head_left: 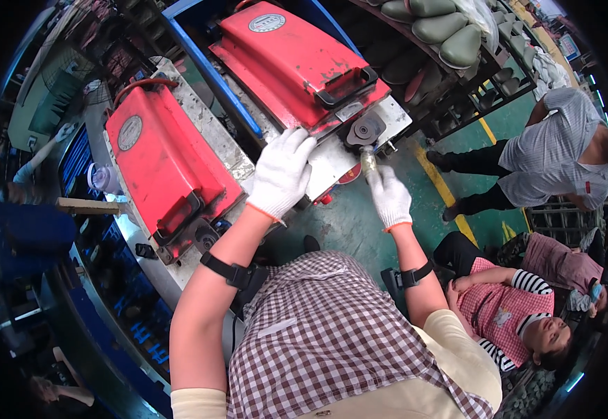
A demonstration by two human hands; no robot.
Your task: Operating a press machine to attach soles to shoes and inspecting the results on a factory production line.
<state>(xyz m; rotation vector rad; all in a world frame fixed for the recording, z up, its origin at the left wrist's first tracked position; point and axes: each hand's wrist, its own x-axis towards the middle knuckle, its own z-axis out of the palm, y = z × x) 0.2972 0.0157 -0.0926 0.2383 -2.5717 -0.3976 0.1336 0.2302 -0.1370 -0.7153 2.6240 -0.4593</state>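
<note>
My right hand (391, 199), in a white knit glove, is closed around a worn, light-coloured lever handle (369, 165). The handle joins a dark round hub (365, 130) at the front of the farther red-covered machine (286, 63). My left hand (283, 170), gloved the same way, rests with its fingers stretched out at the lower edge of that red cover. Its palm faces down, and no held object shows in it. A black grab handle (346, 88) is fixed to the cover's front end.
A second red-covered machine (161, 153) stands to the left. Green shoe-shaped pieces (443, 28) fill a rack at the upper right. One person (559, 150) stands on the right by a yellow floor line (435, 178); another in a pink checked apron (503, 297) is nearer.
</note>
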